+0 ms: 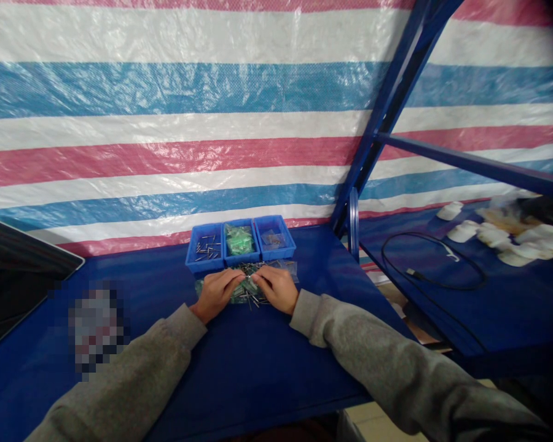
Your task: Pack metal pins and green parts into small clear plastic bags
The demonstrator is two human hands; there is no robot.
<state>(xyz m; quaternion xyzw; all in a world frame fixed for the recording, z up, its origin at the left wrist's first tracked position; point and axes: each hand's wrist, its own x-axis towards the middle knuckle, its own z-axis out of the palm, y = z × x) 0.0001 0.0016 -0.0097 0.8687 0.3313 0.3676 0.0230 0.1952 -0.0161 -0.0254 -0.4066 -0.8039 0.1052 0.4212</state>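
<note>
My left hand [215, 294] and my right hand [280, 291] meet over a loose pile of thin metal screw-like pieces [253, 300]. Thumb and forefinger of each are pinched together, almost touching at the tips. Whatever small piece sits between them is too small to name. Beneath the pile and beside it lies clear plastic bagging [289, 268]. Just behind stand three joined blue bins: the left bin [205, 266] has similar metal pieces, the middle bin [243, 256] a bag of green items [239, 238], the right bin [277, 252] a bag of small parts.
A dark screen with a pale rim [23, 285] stands at the left, near a blurred-out patch [96, 325]. Blue rack posts [380, 123] rise at the right. Beyond a gap, another blue surface holds a black cable [435, 285] and several white rolls [516, 245]. Striped sheeting [166, 153] hangs behind.
</note>
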